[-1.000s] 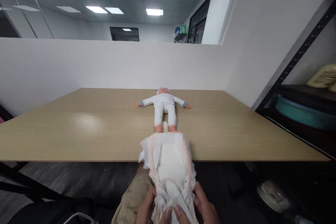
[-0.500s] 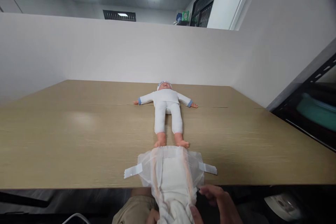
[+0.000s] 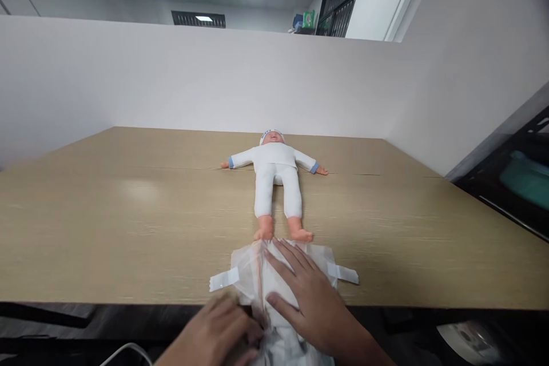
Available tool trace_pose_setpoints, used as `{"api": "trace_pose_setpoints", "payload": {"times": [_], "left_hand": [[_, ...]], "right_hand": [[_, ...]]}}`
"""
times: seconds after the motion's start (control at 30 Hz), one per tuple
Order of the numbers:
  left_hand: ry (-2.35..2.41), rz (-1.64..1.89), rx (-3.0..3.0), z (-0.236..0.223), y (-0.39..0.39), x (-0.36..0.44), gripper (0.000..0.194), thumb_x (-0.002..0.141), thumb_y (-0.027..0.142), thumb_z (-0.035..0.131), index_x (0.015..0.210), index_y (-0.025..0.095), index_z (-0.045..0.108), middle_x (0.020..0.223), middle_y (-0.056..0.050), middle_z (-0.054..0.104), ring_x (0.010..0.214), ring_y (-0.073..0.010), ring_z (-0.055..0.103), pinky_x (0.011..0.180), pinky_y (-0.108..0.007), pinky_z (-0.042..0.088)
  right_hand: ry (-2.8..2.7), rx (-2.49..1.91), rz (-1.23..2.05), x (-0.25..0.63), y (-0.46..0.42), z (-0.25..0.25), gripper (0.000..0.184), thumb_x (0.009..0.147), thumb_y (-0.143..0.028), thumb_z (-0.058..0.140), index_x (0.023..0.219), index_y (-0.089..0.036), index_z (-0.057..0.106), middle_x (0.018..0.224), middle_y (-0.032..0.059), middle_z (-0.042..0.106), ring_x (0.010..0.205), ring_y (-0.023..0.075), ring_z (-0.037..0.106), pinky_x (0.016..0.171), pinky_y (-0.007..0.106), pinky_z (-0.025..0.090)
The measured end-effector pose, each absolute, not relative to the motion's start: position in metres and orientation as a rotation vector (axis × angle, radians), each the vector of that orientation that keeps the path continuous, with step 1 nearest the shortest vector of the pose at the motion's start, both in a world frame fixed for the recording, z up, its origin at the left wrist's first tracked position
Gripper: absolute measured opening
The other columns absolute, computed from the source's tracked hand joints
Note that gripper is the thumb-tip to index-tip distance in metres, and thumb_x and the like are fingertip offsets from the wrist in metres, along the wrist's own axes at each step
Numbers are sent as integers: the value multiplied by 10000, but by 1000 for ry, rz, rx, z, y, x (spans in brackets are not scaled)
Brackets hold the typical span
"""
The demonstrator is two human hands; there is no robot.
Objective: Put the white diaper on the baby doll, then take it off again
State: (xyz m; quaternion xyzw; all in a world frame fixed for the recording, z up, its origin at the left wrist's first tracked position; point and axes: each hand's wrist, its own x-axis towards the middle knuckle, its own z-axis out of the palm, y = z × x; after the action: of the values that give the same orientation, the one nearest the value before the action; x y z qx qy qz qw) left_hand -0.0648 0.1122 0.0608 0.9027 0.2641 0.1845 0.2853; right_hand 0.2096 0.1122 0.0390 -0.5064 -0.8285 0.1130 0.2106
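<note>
An unfolded white diaper [image 3: 278, 291] lies at the table's front edge, its lower part hanging over towards my lap. Its two side tapes, the left tape [image 3: 224, 279] and the right tape [image 3: 346, 274], are spread outward. My right hand [image 3: 306, 291] rests flat on the diaper's inner side, fingers stretched towards its far end. At the lower left edge, my left hand [image 3: 225, 329] is curled on the diaper's side, slightly blurred. Just beyond the diaper, a baby doll [image 3: 277, 168] in white clothes and a cap lies on its back, arms out, feet towards me.
The wooden table [image 3: 128, 229] meets a white partition [image 3: 193, 80] at the back. On the right stands a dark rack [image 3: 514, 183] with a teal item inside. Below the table edge are a white cable [image 3: 128, 349] and a pale rounded object [image 3: 467, 340].
My right hand has moved from the diaper's lower right edge up onto its middle and flattened. My left hand has come into fuller view at the left edge. The doll stays put.
</note>
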Motion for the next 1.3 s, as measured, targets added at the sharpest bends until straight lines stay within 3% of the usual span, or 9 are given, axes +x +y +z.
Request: {"api": "trace_pose_setpoints", "payload": {"times": [0.1, 0.23, 0.33, 0.43, 0.5, 0.63, 0.7, 1.0, 1.3], "left_hand": [[869, 619, 2573, 103, 160, -53, 285, 1072, 195, 468, 1221, 253, 704, 1124, -82, 743, 1021, -241, 659, 906, -330, 551], [924, 733, 2896, 101, 244, -16, 680, 911, 37, 561, 1544, 284, 546, 1559, -138, 583, 1391, -332, 561, 1134, -489, 485], [741, 402, 3152, 91, 288, 12, 1097, 694, -50, 705, 1666, 346, 389, 1767, -133, 348, 1570, -388, 393, 1232, -534, 382], [453, 155, 3251, 92, 308, 30, 1253, 572, -86, 757, 1677, 363, 373, 1819, -114, 255, 1612, -403, 334, 1286, -539, 315], [323, 156, 3233, 93, 315, 36, 1110, 624, -50, 759, 1626, 329, 467, 1800, -107, 313, 1603, -389, 363, 1281, -524, 339], [158, 383, 3102, 90, 327, 43, 474, 882, 162, 708, 1347, 250, 690, 1624, -114, 582, 1501, -354, 504, 1255, -511, 384], [109, 458, 3051, 88, 332, 47, 322, 949, 236, 661, 1265, 254, 718, 1541, -108, 658, 1435, -344, 562, 1232, -506, 403], [191, 699, 2735, 152, 345, 55, 467, 870, 223, 638, 1335, 264, 646, 1367, -77, 748, 1241, -314, 667, 1109, -492, 490], [404, 852, 2476, 205, 370, 53, 351, 859, 276, 753, 1204, 246, 697, 1238, -24, 775, 1118, -236, 716, 962, -387, 544]], "right_hand": [[-2306, -1397, 301, 210, 111, 40, 697, 1067, -461, 630, 1709, -352, 382, 1792, 35, 356, 1645, 320, 348, 1330, 574, 375], [-2315, -1393, 301, 210, 112, 41, 677, 1070, -464, 622, 1700, -343, 404, 1793, 40, 354, 1649, 315, 338, 1336, 576, 357], [-2319, -1400, 312, 211, 112, 40, 678, 1073, -483, 617, 1699, -334, 407, 1790, 52, 360, 1647, 318, 340, 1335, 585, 354], [-2307, -1406, 321, 211, 113, 39, 688, 1067, -485, 627, 1702, -345, 402, 1785, 50, 370, 1640, 323, 356, 1332, 590, 357], [-2299, -1403, 332, 212, 113, 39, 698, 1060, -481, 639, 1703, -364, 396, 1784, 34, 371, 1636, 324, 367, 1329, 586, 365], [-2317, -1364, 378, 215, 115, 40, 743, 1051, -477, 660, 1720, -382, 351, 1797, 20, 334, 1641, 333, 362, 1331, 576, 366], [-2336, -1354, 437, 219, 118, 41, 764, 1052, -508, 656, 1729, -382, 326, 1810, 30, 290, 1652, 346, 337, 1336, 587, 351], [-2430, -1355, 741, 236, 161, 49, 748, 1087, -638, 534, 1742, -407, 254, 1837, -17, 162, 1707, 302, 171, 1405, 564, 171], [-2455, -1303, 567, 240, 272, 42, 807, 1059, -716, 523, 1732, -313, 337, 1821, 59, 268, 1696, 315, 216, 1393, 581, 193]]}}
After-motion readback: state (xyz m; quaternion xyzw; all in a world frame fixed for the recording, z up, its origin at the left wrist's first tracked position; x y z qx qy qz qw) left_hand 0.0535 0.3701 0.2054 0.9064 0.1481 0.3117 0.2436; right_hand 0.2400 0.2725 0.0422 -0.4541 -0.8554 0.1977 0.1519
